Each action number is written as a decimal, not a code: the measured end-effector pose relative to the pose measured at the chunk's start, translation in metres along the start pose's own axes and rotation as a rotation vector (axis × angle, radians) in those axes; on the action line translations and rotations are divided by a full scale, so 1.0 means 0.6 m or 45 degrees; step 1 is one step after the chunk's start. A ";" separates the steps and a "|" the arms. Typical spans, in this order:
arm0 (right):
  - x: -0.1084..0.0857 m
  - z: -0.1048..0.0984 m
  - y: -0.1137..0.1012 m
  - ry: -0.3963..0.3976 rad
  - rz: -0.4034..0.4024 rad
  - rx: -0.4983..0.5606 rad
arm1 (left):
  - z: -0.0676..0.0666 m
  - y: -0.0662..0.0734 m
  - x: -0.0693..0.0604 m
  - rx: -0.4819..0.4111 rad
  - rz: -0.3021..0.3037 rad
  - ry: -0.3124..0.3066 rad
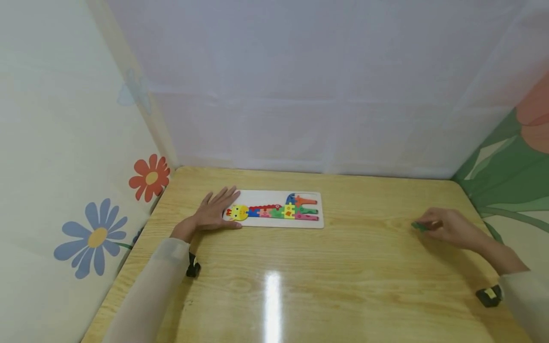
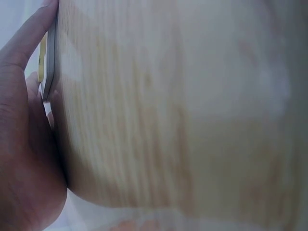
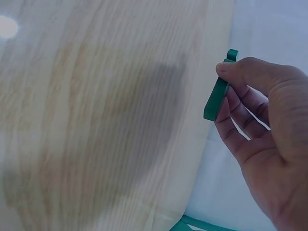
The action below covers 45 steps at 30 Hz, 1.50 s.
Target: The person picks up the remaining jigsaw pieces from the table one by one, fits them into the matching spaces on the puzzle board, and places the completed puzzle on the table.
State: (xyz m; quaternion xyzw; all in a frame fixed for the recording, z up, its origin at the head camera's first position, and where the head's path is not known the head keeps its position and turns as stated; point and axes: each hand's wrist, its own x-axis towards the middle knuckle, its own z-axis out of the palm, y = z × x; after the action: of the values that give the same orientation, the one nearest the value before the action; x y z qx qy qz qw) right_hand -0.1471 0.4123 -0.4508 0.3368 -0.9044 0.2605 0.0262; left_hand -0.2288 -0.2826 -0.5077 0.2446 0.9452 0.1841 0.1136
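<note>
A white puzzle board [image 1: 263, 196] lies on the table with a many-coloured giraffe of jigsaw pieces [image 1: 279, 211] in it, its yellow head at the left. My left hand [image 1: 213, 213] spreads over the board's left end, thumb along the near edge and fingers at the far side. In the left wrist view the thumb [image 2: 29, 33] lies against the board's side. Over the table's right part, my right hand [image 1: 452, 228] pinches a green puzzle piece [image 3: 217, 98] between thumb and fingertips. The piece is held above the tabletop; its face is turned away.
The wooden table [image 1: 343, 286] meets a pale cloth wall [image 1: 317, 95] at the back. Flower-printed cloths [image 1: 97, 238] hang at the left and right sides. A light reflection shines on the table's front part.
</note>
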 end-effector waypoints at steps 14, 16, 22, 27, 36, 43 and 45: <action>0.033 -0.005 -0.015 -0.031 0.014 -0.036 | -0.001 0.003 0.001 0.008 0.015 -0.002; 0.038 -0.005 -0.017 -0.047 0.038 -0.031 | -0.003 0.005 0.000 0.011 0.012 -0.007; 0.053 -0.004 -0.021 -0.061 0.068 -0.011 | -0.009 0.012 -0.003 0.018 -0.004 -0.027; 0.066 -0.001 -0.023 -0.053 0.034 -0.007 | -0.011 0.012 -0.004 0.012 -0.011 -0.029; 0.089 0.006 -0.020 -0.039 -0.015 -0.001 | -0.008 0.010 -0.003 0.011 -0.008 -0.027; 0.104 0.007 -0.025 -0.049 0.014 0.002 | 0.000 -0.002 0.002 -0.001 -0.004 -0.013; 0.107 0.008 -0.027 -0.050 0.033 0.008 | 0.003 -0.007 0.003 0.001 -0.006 -0.014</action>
State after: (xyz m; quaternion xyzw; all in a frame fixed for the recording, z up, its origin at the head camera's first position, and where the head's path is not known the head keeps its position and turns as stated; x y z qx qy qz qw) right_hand -0.1863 0.3616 -0.4331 0.3302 -0.9083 0.2569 0.0040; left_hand -0.2312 -0.2844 -0.5114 0.2435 0.9452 0.1822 0.1190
